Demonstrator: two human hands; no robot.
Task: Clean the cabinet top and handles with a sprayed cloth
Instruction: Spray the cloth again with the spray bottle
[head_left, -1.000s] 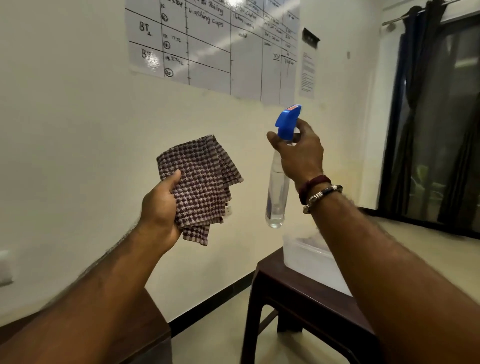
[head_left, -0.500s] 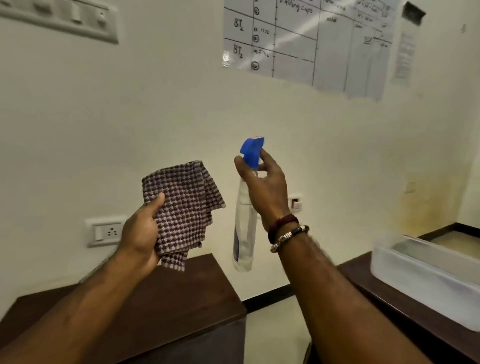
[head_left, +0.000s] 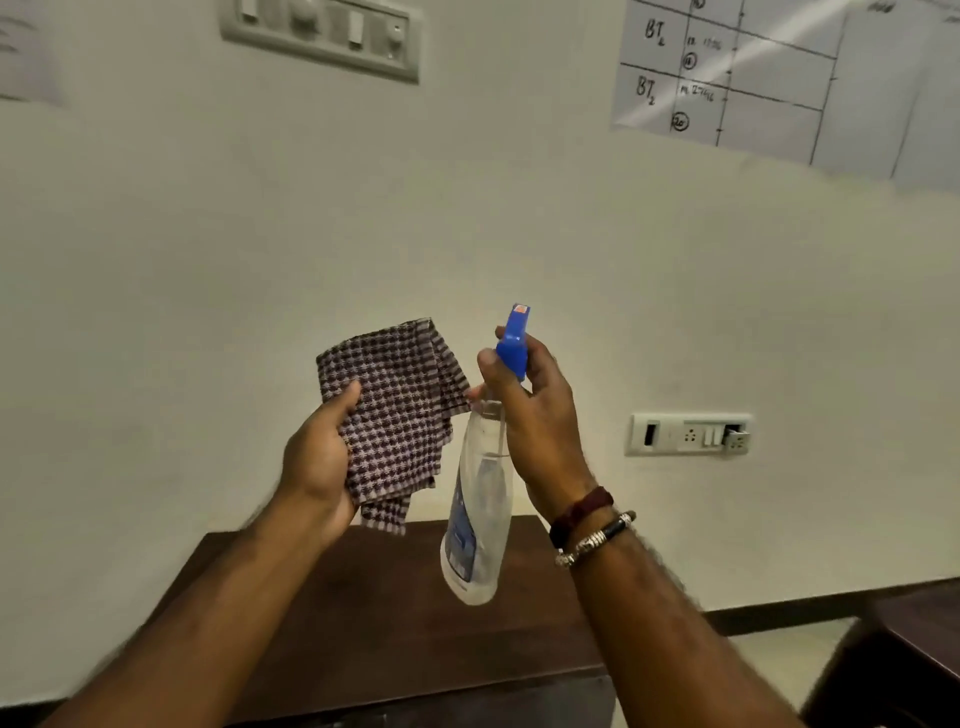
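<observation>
Left grip (head_left: 317, 462) holds cloth (head_left: 395, 410), right grip (head_left: 535, 415) clasps spray bottle (head_left: 478, 519); spraying step, next wipe cabinet top (head_left: 395, 623).

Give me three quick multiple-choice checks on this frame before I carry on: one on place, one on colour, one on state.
1. Where is the checked cloth?
A. in the left hand
B. flat on the cabinet
C. hung on the wall

2. What colour is the spray bottle's trigger head?
A. red
B. blue
C. green

3. How is the spray bottle?
A. lying on the floor
B. standing on the cabinet
C. held in the air

Answers: 1 A, the left hand grips it; 2 B, the head is plainly blue; 3 C, the right hand holds it above the cabinet top.
</observation>
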